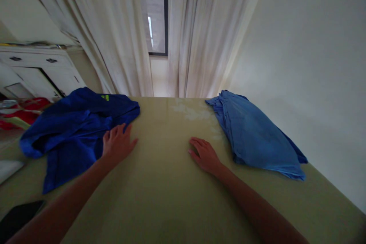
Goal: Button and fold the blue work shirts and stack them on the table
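On the left of the table lies a crumpled dark blue garment (77, 126) with a small yellow-green logo; its exact kind is hard to tell. My left hand (118, 143) is at the garment's right edge, palm down, with its fingers spread and holding nothing. Whether the fingertips touch the cloth is unclear. To the right lies a stack of folded lighter blue clothes (254, 133), with a darker blue edge showing under it. My right hand (205, 155) rests on the tabletop left of this stack, its fingers loosely bent and nothing in it.
The yellowish table (168, 183) reaches the white wall (309, 65) on the right and the curtains (114, 26) behind. At the left are a dark flat object (20, 217), a white item (8, 169) and red cloth-like things (25, 112). A white cabinet (37, 61) stands farther back.
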Demonstrator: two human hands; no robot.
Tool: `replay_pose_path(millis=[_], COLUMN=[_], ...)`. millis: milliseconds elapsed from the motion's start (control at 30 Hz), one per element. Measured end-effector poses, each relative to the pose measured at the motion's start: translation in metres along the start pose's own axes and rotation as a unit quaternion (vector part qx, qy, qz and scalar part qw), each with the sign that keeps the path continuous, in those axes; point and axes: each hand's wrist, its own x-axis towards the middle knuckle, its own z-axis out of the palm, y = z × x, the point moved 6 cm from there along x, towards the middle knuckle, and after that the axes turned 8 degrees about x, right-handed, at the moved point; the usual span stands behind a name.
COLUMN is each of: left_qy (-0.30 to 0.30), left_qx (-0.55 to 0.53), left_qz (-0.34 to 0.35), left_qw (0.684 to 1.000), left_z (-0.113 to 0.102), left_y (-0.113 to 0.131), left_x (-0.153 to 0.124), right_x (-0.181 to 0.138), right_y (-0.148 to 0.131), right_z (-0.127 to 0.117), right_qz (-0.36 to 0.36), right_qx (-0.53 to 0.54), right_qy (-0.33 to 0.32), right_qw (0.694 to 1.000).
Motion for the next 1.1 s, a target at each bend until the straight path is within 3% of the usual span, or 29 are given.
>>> replay_pose_path(millis=[67, 133, 200, 300, 367, 467, 533, 600, 667, 700, 800, 867, 933, 1100], left_qy=[-0.039, -0.097, -0.108, -0.080, -0.062, -0.036, -0.069, -0.119, -0.108, -0.089, -0.056, -0.073, -0.078, 0.081], left_qx=[0.064, 0.074, 0.074, 0.050, 0.010, -0.085, -0.192, -0.291, -0.280, -0.247, -0.127, -0.086, -0.109, -0.302], left_qz=[-0.084, -0.101, -0.072, -0.047, -0.021, 0.081, 0.194, 0.341, 0.411, 0.415, 0.352, 0.322, 0.302, 0.149], left_qw=[0.994, 0.987, 0.989, 0.994, 0.998, 0.992, 0.959, 0.886, 0.861, 0.871, 0.926, 0.940, 0.944, 0.938], left_z=[-0.002, 0.002, 0.003, -0.002, -0.007, -0.019, -0.028, -0.040, -0.051, -0.053, -0.041, -0.026, -0.019, -0.060], left_y=[-0.054, -0.083, -0.092, -0.084, -0.059, 0.012, 0.073, 0.129, 0.158, 0.163, 0.151, 0.135, 0.116, 0.037], left_x=[0.005, 0.004, 0.005, 0.011, 0.012, -0.003, -0.030, -0.066, -0.094, -0.100, -0.098, -0.088, -0.076, -0.045], right_x=[-0.003, 0.000, 0.004, 0.005, 0.004, 0.005, 0.005, 0.002, -0.004, -0.008, -0.016, -0.018, -0.019, -0.023], right_y=[0.004, 0.008, 0.009, 0.007, 0.005, 0.003, 0.007, 0.018, 0.033, 0.039, 0.051, 0.055, 0.056, 0.050], right_z=[-0.002, -0.006, -0.008, -0.007, -0.006, -0.009, -0.014, -0.024, -0.037, -0.044, -0.054, -0.055, -0.055, -0.062], right_qz=[0.001, 0.001, -0.002, 0.000, 0.004, 0.012, 0.035, 0.083, 0.139, 0.160, 0.194, 0.209, 0.218, 0.182], right_qx=[0.011, 0.018, 0.019, 0.013, 0.015, 0.051, 0.124, 0.221, 0.289, 0.306, 0.321, 0.323, 0.324, 0.365], right_qy=[0.013, 0.019, 0.025, 0.027, 0.026, 0.027, 0.037, 0.079, 0.150, 0.184, 0.227, 0.231, 0.245, 0.305], right_qw=[1.000, 1.000, 1.000, 1.000, 1.000, 0.998, 0.991, 0.969, 0.935, 0.920, 0.899, 0.894, 0.887, 0.861])
